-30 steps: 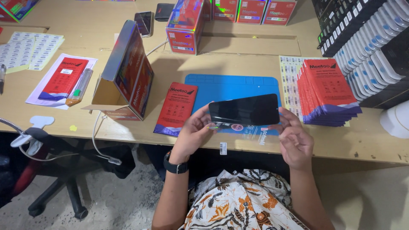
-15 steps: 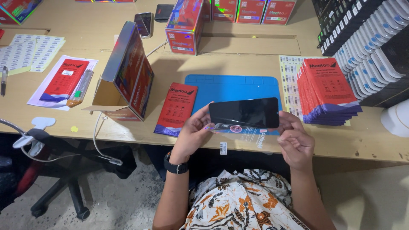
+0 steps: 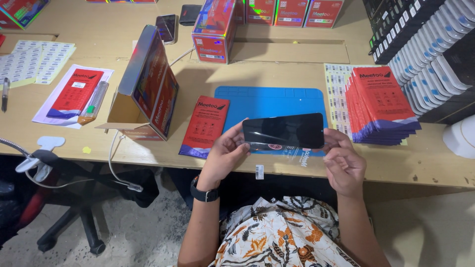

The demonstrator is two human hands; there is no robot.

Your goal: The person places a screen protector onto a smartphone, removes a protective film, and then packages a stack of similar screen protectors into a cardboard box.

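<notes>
The left hand (image 3: 225, 153) pinches the left end of a black glass panel (image 3: 283, 131), fingers closed on its edge; the right hand (image 3: 343, 160) grips the right end the same way. Holding it by the ends keeps the fingers off the glossy face, probably so that it stays clean. The panel sits level at centre frame, raised just above the table edge (image 3: 420, 168), with a clear film (image 3: 297, 153) hanging beneath it toward the right hand.

Behind the panel lies a blue mat (image 3: 269, 101), apparently the work surface. Just left of it is a red packet (image 3: 204, 126); further left an open box (image 3: 146, 86) stands tilted on its side, mouth facing the person for easy reach. At the right, a stack of red packets (image 3: 381, 104) rests on a label sheet (image 3: 336, 91). At the far left lies another red packet (image 3: 76, 91) on white paper, and a phone (image 3: 166, 27) lies at upper left.
</notes>
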